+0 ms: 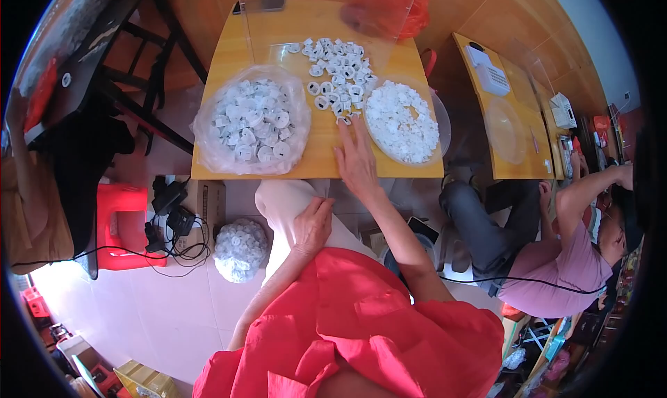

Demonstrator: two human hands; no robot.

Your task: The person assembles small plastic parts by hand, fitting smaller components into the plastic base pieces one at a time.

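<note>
Right hand (356, 160) lies open on the counter (316, 163), fingers reaching into loose white plastic rings (336, 75).

The rings look light, stiff and smooth, so they may slide; best pinched one at a time by the rim. Left hand (313, 224) rests half curled on the lap, holding nothing as far as I can see. More pieces fill a bag (251, 122) and a dish (403, 122).

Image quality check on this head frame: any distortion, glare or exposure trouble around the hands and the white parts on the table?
Head view: strong fisheye, the wooden table edges bow and a black vignette rings the frame; the floor at lower left is washed out by bright light; the white parts and the heaped dish run near white with little detail; the right hand and left hand are evenly lit and fairly sharp.
</note>
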